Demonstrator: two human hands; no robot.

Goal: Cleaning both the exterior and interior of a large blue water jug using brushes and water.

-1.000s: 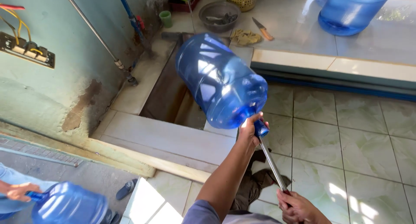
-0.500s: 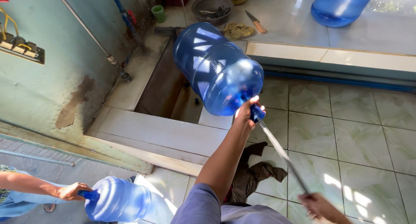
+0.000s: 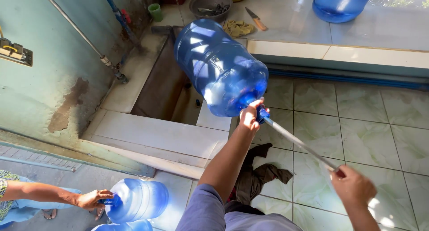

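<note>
Tiled floor; left hand grips jug neck, right hand clenches rod, tip hidden inside.

We see no labels, signs or screens, and no boxed packages. The only containers are large blue plastic water jugs, all unlabelled: 1 big jug tilted at centre, 1 blue jug standing on the tiled ledge at top right, another jug at bottom left.

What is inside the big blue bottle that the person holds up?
A metal rod enters the big blue bottle through its neck. The right hand holds its outer end. Its tip inside cannot be seen.
</note>
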